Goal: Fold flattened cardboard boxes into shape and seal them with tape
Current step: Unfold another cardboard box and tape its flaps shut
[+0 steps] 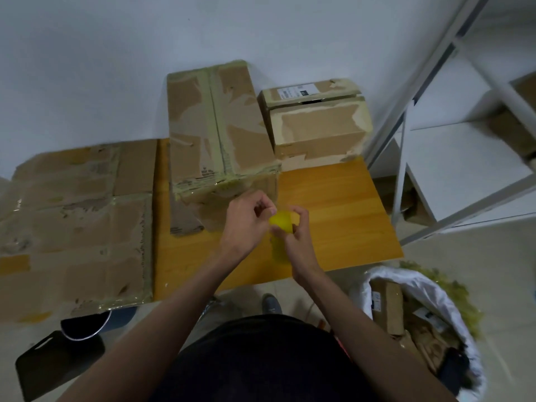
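Both hands meet just above the worktop (333,204), near its front edge. Right hand (295,239) has its fingers clamped round a yellow tape roll (280,222); left hand (246,219) pinches w/ thumb & forefinger at the roll's upper edge, prob. picking for the loose end – judgement only, the tape end itself is too blurred to see.

Tall box (220,126) stands folded at the worktop's middle, back towards the wall, tape already along its top seam & front top edge. Smaller box (316,123) sits just beside it at the back right corner, top flap ajar. Flattened cardboard (78,224) lies over the left edge, hanging past it, well apart from the hands.

Handling: roll is light, rigid, small enough for one hand; hold by the outer rim so it can turn. Tape is thin, sticky, prone to fold on itself or split – pull the end straight & flat. Boxes look worn, paper torn off in patches, so prob. light & a bit soft at corners; steady them by the edges, not mid-panel
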`<state>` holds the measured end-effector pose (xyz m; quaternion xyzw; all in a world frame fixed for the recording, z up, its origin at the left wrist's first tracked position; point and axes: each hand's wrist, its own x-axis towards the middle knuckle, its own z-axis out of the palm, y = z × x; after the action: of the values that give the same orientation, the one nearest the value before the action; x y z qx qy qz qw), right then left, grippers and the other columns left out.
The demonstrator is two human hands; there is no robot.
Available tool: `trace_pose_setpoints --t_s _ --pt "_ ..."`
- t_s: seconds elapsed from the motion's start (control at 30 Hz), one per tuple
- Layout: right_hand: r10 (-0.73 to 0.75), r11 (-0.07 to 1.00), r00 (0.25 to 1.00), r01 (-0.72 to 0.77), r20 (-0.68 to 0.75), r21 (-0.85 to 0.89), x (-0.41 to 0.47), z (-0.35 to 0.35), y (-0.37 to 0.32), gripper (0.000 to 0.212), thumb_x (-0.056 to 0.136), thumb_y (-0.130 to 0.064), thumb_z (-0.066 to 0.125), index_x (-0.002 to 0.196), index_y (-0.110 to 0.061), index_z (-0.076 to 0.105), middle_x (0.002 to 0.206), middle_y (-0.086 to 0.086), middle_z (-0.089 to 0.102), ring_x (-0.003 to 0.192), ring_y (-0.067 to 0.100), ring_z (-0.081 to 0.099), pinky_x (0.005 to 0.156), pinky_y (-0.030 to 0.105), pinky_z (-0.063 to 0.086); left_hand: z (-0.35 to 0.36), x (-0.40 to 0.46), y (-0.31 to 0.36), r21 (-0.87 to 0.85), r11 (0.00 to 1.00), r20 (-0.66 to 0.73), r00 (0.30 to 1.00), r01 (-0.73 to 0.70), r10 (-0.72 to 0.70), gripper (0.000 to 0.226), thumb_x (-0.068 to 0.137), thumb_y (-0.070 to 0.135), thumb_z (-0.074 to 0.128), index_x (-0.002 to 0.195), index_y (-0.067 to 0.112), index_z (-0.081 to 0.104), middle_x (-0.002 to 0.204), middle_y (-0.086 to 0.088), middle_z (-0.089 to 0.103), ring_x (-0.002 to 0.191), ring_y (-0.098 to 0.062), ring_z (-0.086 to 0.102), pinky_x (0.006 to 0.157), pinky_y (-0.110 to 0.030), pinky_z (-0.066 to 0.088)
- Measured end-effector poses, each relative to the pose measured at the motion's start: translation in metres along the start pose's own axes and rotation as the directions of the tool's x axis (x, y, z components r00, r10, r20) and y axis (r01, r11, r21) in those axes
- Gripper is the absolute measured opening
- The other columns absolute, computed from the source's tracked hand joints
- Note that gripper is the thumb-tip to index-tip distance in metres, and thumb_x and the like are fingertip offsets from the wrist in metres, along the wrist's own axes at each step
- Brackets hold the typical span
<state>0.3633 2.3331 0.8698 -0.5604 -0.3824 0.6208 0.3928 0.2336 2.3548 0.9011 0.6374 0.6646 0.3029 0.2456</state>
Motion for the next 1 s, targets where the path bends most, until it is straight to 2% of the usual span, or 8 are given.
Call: trace_pose_setpoints --t_s 0.17,0.3,0.4,0.6,0.67,0.77,0.87,1.0 --pt "-0.069 0.997 0.995 0.071 0.066 -0.032 0.006 -0.026 0.004 0.023 0.097 -0.014 0.062 0.104 -0.025 0.042 0.098 0.01 0.06 0.08 0.027 0.057 0.065 0.04 0.044 0.003 0.009 0.005 -0.046 0.995 0.002 0.996 0.088 -0.088 0.015 0.084 0.014 0.075 0.073 0.023 0.07 0.078 0.013 0.068 0.073 0.003 0.06 0.065 -0.004 0.039" --pt "-0.121 0.987 0.983 0.133 0.138 -0.084 0.007 -0.035 0.01 0.011 0.101 -0.018 0.052 0.101 -0.023 0.043 0.083 -0.005 0.05 0.068 0.013 0.047 0.059 0.026 0.041 -0.004 0.026 0.004 0.015 0.984 0.085 0.98 0.18 -0.181 0.013 0.085 0.019 0.076 0.075 0.025 0.071 0.075 0.015 0.065 0.07 0.002 0.058 0.061 -0.008 0.037" --pt "-0.131 0.975 0.969 0.164 0.207 -0.149 0.009 -0.037 0.017 0.011 0.102 -0.02 0.05 0.097 -0.026 0.043 0.08 -0.01 0.035 0.071 0.011 0.034 0.058 0.02 0.032 -0.009 0.029 -0.003 0.071 0.974 0.187 0.956 0.217 -0.226 0.003 0.085 0.019 0.076 0.084 0.019 0.079 0.083 0.005 0.072 0.083 -0.008 0.064 0.075 -0.021 0.046" --pt "-0.128 0.956 0.931 0.207 0.343 -0.207 0.013 -0.03 0.036 0.009 0.104 -0.024 0.048 0.099 -0.021 0.041 0.083 0.011 0.029 0.072 0.029 0.031 0.065 0.034 0.03 -0.007 0.01 -0.031 0.192 0.933 0.246 0.905 0.305 -0.347 0.008 0.084 0.032 0.075 0.084 0.024 0.078 0.088 0.005 0.071 0.083 -0.01 0.063 0.077 -0.03 0.051" --pt "-0.107 0.941 0.916 0.219 0.385 -0.258 0.016 -0.022 0.048 0.01 0.104 -0.017 0.046 0.097 -0.02 0.04 0.075 0.003 0.031 0.065 0.026 0.03 0.061 0.034 0.029 -0.005 0.003 -0.043 0.28 0.904 0.24 0.888 0.324 -0.393 0.009 0.083 0.035 0.076 0.081 0.027 0.076 0.093 0.001 0.071 0.078 -0.011 0.061 0.07 -0.028 0.046" --pt "-0.078 0.903 0.902 0.244 0.425 -0.354 0.024 -0.009 0.065 0.013 0.102 -0.012 0.046 0.097 -0.021 0.039 0.072 -0.009 0.032 0.059 0.015 0.028 0.057 0.034 0.027 0.0 -0.01 -0.062 0.371 0.855 0.268 0.839 0.363 -0.473 0.031 0.082 0.046 0.077 0.101 0.021 0.075 0.114 -0.004 0.07 0.1 -0.02 0.066 0.077 -0.033 0.053" --pt "-0.058 0.846 0.889 0.285 0.454 -0.45 0.041 0.004 0.074 0.013 0.1 -0.006 0.049 0.099 -0.016 0.04 0.076 -0.002 0.038 0.055 0.01 0.031 0.055 0.029 0.029 0.007 -0.023 -0.079 0.444 0.816 0.261 0.818 0.369 -0.512 0.059 0.083 0.059 0.07 0.128 0.021 0.065 0.135 -0.006 0.06 0.118 -0.024 0.06 0.091 -0.037 0.05" --pt "-0.089 0.719 0.824 0.442 0.559 -0.536 0.065 0.024 0.079 0.013 0.097 -0.001 0.05 0.098 -0.012 0.042 0.086 -0.002 0.042 0.067 0.009 0.035 0.06 0.027 0.026 0.009 -0.044 -0.109 0.41 0.767 0.363 0.682 0.494 -0.634 0.094 0.084 0.066 0.063 0.158 0.023 0.024 0.144 -0.014 0.053 0.13 -0.033 0.051 0.096 -0.041 0.046"
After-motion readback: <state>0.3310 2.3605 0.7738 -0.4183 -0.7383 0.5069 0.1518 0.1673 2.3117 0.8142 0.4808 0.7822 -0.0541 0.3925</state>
